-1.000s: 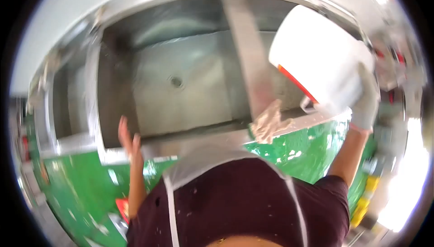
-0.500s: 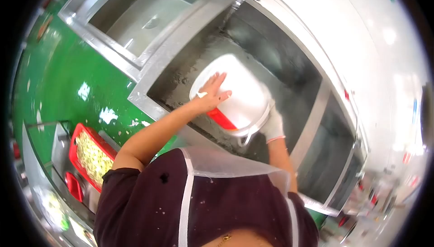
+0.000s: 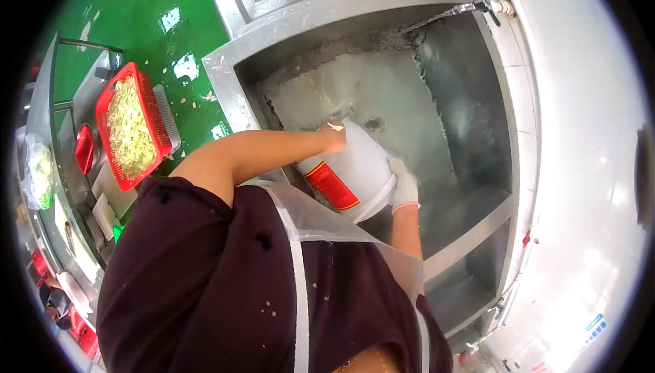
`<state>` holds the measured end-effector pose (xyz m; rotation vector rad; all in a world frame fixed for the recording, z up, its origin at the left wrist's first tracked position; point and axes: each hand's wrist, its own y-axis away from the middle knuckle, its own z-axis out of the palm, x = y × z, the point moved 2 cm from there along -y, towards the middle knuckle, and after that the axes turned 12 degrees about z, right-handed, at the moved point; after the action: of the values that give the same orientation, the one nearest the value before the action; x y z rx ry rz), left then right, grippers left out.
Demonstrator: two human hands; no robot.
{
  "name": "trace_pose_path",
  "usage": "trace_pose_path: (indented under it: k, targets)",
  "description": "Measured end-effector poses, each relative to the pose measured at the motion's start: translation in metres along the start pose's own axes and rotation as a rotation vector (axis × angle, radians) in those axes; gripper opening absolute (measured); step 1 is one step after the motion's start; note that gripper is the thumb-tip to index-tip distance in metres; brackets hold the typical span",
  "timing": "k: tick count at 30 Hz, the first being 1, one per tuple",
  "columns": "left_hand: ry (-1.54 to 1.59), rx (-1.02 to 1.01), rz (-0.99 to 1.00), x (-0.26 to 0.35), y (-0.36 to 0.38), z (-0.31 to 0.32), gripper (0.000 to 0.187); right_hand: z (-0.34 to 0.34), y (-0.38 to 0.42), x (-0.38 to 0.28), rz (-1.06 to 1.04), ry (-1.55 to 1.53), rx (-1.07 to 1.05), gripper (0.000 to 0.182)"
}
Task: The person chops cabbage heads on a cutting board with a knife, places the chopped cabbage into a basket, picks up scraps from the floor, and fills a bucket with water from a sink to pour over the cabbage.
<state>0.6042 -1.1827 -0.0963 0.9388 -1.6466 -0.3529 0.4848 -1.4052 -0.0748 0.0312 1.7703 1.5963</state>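
A white plastic bucket point(image 3: 364, 159) with a red label point(image 3: 331, 185) lies tipped on its side inside a steel sink point(image 3: 321, 93). My bare left hand point(image 3: 332, 137) is curled at the bucket's upper left end, a small white strip on one finger. Most of its fingers are hidden. On the other side my right hand point(image 3: 404, 183), in a white knit glove, grips the bucket near its rim. Whether the bucket holds anything cannot be seen.
Water runs from a tap point(image 3: 482, 7) into the sink's far corner, and a drain point(image 3: 374, 124) lies in the wet floor of the basin. More basins adjoin on both sides. To the left, a red basket point(image 3: 155, 124) of chopped pale vegetables stands beside a metal rack.
My left hand has gone from lying flat with spread fingers on the bucket to curling at its end. The bucket has tipped, showing more of its label. The view has turned.
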Motion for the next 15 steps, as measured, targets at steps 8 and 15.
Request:
trace_pose_path:
  k: [8,15]
  targets:
    - [0.984,0.595,-0.623,-0.006,0.002,0.053,0.024,0.067,0.123,-0.069,-0.376,0.929,0.238,0.052]
    - [1.755,0.115,0.061,0.067,0.112,0.008,0.023,0.107,0.21,-0.118,-0.931,1.3,0.114,0.04]
